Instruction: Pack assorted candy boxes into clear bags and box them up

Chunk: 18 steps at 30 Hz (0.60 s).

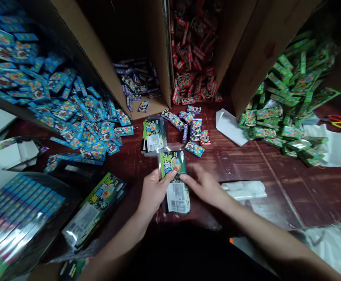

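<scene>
Between my two hands is a black-and-green printed packet point(178, 199) with a see-through plastic flap at its top end. My left hand point(154, 190) grips its left side, the thumb lying across the printed front. From the right, my right hand point(202, 182) pinches the packet's edge, thumb on the front and fingers partly hidden and blurred. Just beyond lies a small stack of similar packets point(155, 136). Small purple boxes point(196, 127), a blue box point(194, 148) and a red box point(205, 137) lie loose to the right of that stack.
Cardboard bins at the back hold blue boxes point(68, 105), purple boxes point(135, 80), red boxes point(192, 58) and green boxes point(293, 86). More packets point(96, 207) lie at left beside wrapped boxes point(18, 218). Scissors point(338, 121) and white plastic point(246, 190) are at right.
</scene>
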{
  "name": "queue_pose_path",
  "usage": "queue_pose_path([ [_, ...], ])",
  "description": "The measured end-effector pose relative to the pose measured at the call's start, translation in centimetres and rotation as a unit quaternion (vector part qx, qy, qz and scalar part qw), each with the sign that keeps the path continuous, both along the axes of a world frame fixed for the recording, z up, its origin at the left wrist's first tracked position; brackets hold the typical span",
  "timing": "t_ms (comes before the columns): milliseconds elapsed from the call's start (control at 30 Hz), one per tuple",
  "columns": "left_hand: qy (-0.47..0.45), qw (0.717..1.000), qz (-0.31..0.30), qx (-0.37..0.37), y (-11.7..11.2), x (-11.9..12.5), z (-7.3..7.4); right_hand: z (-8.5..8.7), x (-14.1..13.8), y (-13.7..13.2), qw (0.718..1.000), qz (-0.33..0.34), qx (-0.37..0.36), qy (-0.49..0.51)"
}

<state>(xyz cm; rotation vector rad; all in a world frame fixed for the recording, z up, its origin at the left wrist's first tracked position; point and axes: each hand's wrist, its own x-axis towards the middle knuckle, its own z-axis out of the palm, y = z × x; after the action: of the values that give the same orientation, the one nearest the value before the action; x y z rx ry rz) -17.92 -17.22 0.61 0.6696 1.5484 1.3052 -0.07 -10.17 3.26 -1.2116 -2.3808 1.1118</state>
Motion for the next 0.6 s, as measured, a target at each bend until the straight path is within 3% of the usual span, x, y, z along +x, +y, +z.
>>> queue_pose_path([
  [67, -0.011, 0.999, 0.032, -0.007, 0.3, 0.8, -1.2, -1.1, -1.2, -0.9, 0.997, -0.016, -0.004, -0.079],
  [167, 0.009, 0.998, 0.049, -0.04, -0.1, 1.1, -2.5, -0.8, -1.8, 0.4, 0.989, 0.024, -0.001, -0.146],
  [267, 0.096, 0.993, 0.012, -0.075, -1.4, -0.2, -2.5, 0.9, -0.5, 4.9, 0.983, 0.072, 0.055, -0.157],
  [367, 0.267, 0.963, -0.002, -0.033, -2.6, -2.4, -0.9, 1.7, 1.6, 10.9, 0.965, 0.127, 0.161, -0.161],
  [433, 0.43, 0.902, -0.037, 0.022, -2.6, -3.7, 1.0, 1.4, 2.3, 14.4, 0.944, 0.224, 0.175, -0.166],
  [467, 0.505, 0.856, -0.101, 0.047, -2.3, -4.3, 2.0, 1.0, 2.2, 15.8, 0.932, 0.275, 0.164, -0.172],
  [533, 0.582, 0.743, -0.318, 0.087, -1.1, -5.1, 3.7, 0.2, 1.4, 17.8, 0.908, 0.344, 0.149, -0.19],
  [600, 0.564, 0.634, -0.516, 0.115, 0.5, -5.4, 4.7, -0.2, 0.1, 18.6, 0.89, 0.376, 0.157, -0.204],
])
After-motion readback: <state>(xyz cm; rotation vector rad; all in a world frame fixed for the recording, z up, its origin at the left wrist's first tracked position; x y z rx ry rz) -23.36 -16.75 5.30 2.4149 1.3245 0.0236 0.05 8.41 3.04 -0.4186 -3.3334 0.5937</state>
